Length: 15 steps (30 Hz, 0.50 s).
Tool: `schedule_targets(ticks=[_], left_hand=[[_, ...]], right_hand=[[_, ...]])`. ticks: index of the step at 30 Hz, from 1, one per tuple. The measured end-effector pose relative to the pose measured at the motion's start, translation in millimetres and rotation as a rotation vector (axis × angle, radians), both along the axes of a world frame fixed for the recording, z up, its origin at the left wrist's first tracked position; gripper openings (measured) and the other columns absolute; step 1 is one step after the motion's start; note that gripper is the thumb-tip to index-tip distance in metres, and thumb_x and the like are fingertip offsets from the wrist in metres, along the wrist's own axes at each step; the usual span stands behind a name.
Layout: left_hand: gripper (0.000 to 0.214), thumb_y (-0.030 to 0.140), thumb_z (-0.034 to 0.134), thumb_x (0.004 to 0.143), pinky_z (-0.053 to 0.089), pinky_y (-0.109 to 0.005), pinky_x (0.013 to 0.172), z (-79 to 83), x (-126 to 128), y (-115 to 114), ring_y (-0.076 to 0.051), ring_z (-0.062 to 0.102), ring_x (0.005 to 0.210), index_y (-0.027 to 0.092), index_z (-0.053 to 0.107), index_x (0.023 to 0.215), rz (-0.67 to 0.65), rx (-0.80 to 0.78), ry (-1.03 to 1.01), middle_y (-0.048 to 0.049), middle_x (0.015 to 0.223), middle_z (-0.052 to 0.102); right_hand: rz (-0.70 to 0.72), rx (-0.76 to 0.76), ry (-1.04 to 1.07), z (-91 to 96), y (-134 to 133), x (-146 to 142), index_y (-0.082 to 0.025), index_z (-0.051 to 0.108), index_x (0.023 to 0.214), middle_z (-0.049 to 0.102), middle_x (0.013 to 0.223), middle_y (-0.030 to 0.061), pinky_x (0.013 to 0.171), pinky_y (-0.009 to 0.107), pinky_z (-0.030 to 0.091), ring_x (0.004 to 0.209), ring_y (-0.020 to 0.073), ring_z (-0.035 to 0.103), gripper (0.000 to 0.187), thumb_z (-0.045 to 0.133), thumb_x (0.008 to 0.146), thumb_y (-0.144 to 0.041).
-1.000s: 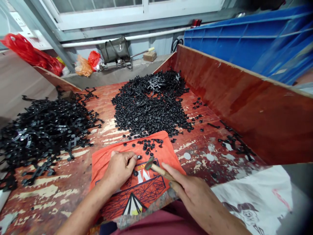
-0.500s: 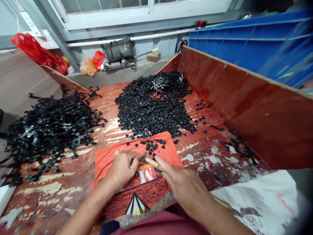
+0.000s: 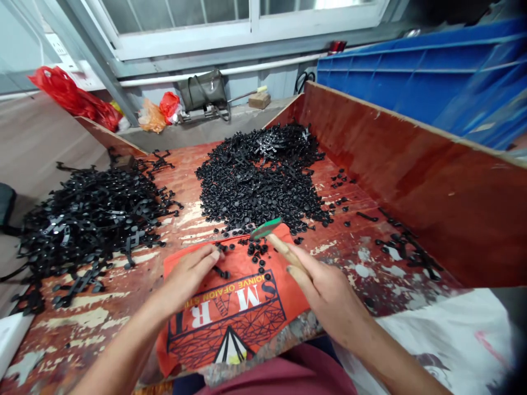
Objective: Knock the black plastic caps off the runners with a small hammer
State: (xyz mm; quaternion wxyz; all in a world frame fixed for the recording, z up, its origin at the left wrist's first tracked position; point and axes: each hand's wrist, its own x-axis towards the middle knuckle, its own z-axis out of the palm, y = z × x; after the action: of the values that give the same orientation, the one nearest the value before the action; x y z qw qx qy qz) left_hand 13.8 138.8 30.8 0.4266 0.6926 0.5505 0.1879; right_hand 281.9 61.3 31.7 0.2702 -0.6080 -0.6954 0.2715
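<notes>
My right hand [image 3: 325,285] is wrapped round the wooden handle of a small hammer [image 3: 284,249]. Its green head is raised above the far edge of an orange printed cloth [image 3: 247,323]. At the cloth's left side, my left hand [image 3: 191,274] has its fingers closed on a small black linked part [image 3: 222,272], most of which the fingers hide. Loose black rivet-like pieces [image 3: 256,252] are scattered on the cloth between my hands.
Beyond the cloth lies a large heap of small black pieces [image 3: 259,186]. A pile of black linked parts [image 3: 90,214] sits at the left. A reddish board wall [image 3: 411,181] bounds the right, with a blue crate [image 3: 391,82] behind it.
My right hand has lifted the hammer up and away from the left hand. My left hand has moved left and slightly back, uncovering more print on the cloth.
</notes>
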Motion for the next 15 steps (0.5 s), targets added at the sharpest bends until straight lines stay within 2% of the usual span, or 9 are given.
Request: schedule_targets(ticks=[3, 5, 7, 10, 13, 15], left_hand=[[0.031, 0.047, 0.056, 0.086, 0.043, -0.03, 0.083, 10.1, -18, 5, -0.023, 0.061, 0.094, 0.018, 0.068, 0.087, 0.104, -0.088, -0.155, -0.0061, 0.096, 0.071], [0.035, 0.051, 0.058, 0.084, 0.042, -0.027, 0.075, 7.7, -25, 5, -0.021, 0.059, 0.085, 0.017, 0.067, 0.082, 0.171, -0.106, -0.177, -0.0048, 0.087, 0.069], [0.037, 0.054, 0.06, 0.084, 0.039, -0.024, 0.064, 0.7, -30, 3, -0.016, 0.055, 0.072, 0.017, 0.065, 0.081, 0.218, -0.132, -0.191, -0.0021, 0.08, 0.066], [0.039, 0.056, 0.062, 0.083, 0.031, -0.021, 0.055, -7.0, -36, -7, -0.011, 0.044, 0.056, 0.017, 0.058, 0.075, 0.277, -0.181, -0.22, 0.0038, 0.063, 0.056], [0.04, 0.054, 0.063, 0.083, 0.031, -0.02, 0.053, -4.5, -43, -20, -0.009, 0.041, 0.051, 0.018, 0.051, 0.07, 0.357, -0.266, -0.31, 0.0059, 0.056, 0.051], [0.033, 0.049, 0.064, 0.085, 0.033, -0.019, 0.054, -0.8, -48, -27, -0.008, 0.043, 0.052, 0.018, 0.055, 0.078, 0.381, -0.364, -0.442, 0.0053, 0.058, 0.054]], right_hand=[[0.031, -0.011, -0.227, 3.5, 24, -7, -0.024, 0.066, 0.121, 0.076, 0.092, 0.0032, 0.065, 0.027, 0.048, 0.079, 0.019, 0.07, 0.031, 0.045, 0.098, -0.023], [0.082, 0.014, -0.274, 1.8, 44, -24, -0.022, 0.07, 0.097, 0.074, 0.088, 0.0024, 0.065, 0.025, 0.045, 0.076, 0.0174, 0.068, 0.017, 0.053, 0.094, -0.022], [0.131, 0.034, -0.311, -1.2, 65, -46, -0.023, 0.07, 0.092, 0.074, 0.092, 0.002, 0.067, 0.025, 0.043, 0.08, 0.0171, 0.067, 0.013, 0.058, 0.092, -0.024], [0.173, 0.033, -0.387, -4.2, 88, -77, -0.02, 0.072, 0.092, 0.074, 0.091, 0.0061, 0.069, 0.027, 0.044, 0.081, 0.019, 0.068, 0.017, 0.054, 0.092, -0.019], [0.193, 0.011, -0.452, -4.1, 95, -93, -0.014, 0.073, 0.092, 0.074, 0.089, 0.0122, 0.069, 0.029, 0.045, 0.078, 0.0208, 0.068, 0.022, 0.051, 0.09, -0.01], [0.201, 0.004, -0.468, -3.9, 90, -95, -0.012, 0.073, 0.092, 0.074, 0.088, 0.0141, 0.069, 0.03, 0.046, 0.076, 0.021, 0.068, 0.023, 0.05, 0.09, -0.009]])
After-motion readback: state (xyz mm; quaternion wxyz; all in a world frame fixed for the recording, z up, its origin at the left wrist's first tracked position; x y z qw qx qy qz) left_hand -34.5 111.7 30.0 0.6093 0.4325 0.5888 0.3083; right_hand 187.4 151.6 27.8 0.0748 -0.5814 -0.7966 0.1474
